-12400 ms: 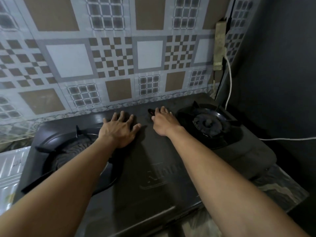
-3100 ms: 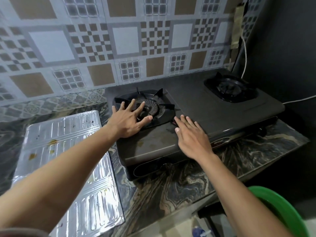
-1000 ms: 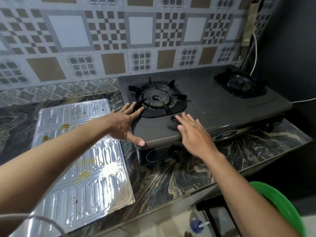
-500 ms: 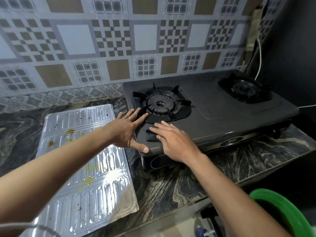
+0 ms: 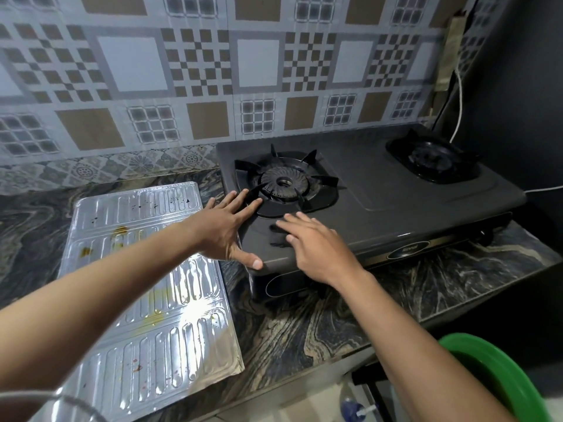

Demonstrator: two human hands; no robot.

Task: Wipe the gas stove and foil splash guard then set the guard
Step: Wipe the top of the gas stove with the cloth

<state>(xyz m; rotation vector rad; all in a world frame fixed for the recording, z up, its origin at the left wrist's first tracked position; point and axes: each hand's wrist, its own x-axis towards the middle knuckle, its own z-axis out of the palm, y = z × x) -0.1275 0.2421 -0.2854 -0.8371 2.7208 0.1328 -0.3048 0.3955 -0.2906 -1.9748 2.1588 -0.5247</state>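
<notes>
A dark two-burner gas stove (image 5: pixel 380 202) stands on the marbled counter against the tiled wall. My left hand (image 5: pixel 225 229) lies flat and open on the stove's front left corner, fingers toward the left burner (image 5: pixel 285 182), thumb over the front edge. My right hand (image 5: pixel 316 245) presses a small dark cloth (image 5: pixel 275 237) onto the stove top just in front of that burner; most of the cloth is hidden under the fingers. The foil splash guard (image 5: pixel 146 300) lies flat on the counter left of the stove, with yellow and dark stains.
The right burner (image 5: pixel 432 156) sits at the stove's far end by a dark side wall. A white cable (image 5: pixel 460 99) hangs behind it. A green basin (image 5: pixel 499 376) stands below the counter edge at the lower right. Bare marbled counter (image 5: pixel 304 324) runs in front of the stove.
My right hand has slid a little to the right along the stove's front with the cloth under it. My left hand stays on the front left corner. The view barely shifted.
</notes>
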